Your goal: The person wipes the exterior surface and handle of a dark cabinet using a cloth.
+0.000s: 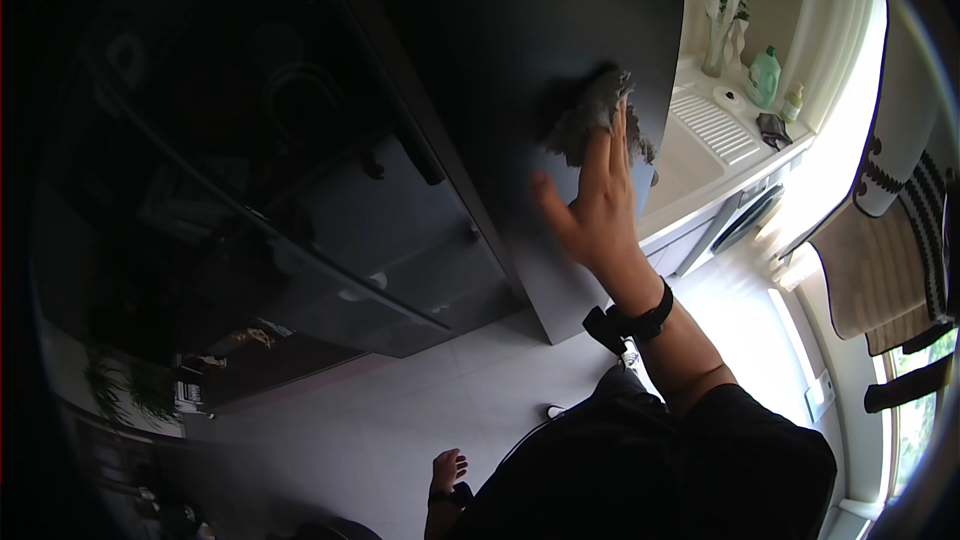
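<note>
My right hand [604, 199] presses a crumpled grey cloth [592, 120] flat against the dark side panel [525, 37] of a tall cabinet or refrigerator. The fingers lie over the cloth and the thumb is spread off to the left. A black band with a small device is on that wrist. My left hand [448, 467] hangs low beside my body over the floor, its fingers loosely curled with nothing seen in them; it also wears a black wristband.
Right of the panel, a white counter [795, 146] with a sink and drainboard [712, 124] holds a green bottle [763, 79], a pump bottle [792, 103], a dark cloth [773, 130] and a glass vase [714, 52]. Glossy dark doors [337, 187] stand left. Textiles [877, 270] hang at the right.
</note>
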`<state>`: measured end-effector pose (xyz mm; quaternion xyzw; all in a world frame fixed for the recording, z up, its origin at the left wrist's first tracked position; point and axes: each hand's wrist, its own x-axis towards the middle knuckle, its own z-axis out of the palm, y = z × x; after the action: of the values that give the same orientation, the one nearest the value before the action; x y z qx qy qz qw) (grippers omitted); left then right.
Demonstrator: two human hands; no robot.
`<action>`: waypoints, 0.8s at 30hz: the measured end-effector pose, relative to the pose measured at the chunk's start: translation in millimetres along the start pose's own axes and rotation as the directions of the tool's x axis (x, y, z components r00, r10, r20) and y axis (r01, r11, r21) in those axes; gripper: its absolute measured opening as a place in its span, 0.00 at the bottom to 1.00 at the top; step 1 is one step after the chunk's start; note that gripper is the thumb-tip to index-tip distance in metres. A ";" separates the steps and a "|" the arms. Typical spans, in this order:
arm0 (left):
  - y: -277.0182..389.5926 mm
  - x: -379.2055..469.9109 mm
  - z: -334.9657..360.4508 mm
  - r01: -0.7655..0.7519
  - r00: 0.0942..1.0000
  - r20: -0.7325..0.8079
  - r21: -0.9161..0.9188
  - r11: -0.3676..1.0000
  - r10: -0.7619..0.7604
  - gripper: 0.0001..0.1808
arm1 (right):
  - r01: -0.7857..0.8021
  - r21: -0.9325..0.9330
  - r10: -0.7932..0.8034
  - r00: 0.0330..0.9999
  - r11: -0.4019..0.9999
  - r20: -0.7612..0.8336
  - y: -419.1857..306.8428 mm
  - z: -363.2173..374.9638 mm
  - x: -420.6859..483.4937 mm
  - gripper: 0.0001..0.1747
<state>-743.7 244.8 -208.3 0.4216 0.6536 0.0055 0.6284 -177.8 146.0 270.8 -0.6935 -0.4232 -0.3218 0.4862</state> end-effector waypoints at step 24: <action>-16.5 0.6 1.7 0.058 0.998 0.022 -0.027 0.998 -0.058 0.19 | -0.040 -0.012 0.041 0.994 0.999 0.098 -19.7 -7.3 -21.1 0.52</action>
<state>-751.1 233.7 -218.1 0.3938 0.6587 -0.0081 0.6411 -204.9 136.7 263.0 -0.7192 -0.4309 -0.2798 0.4678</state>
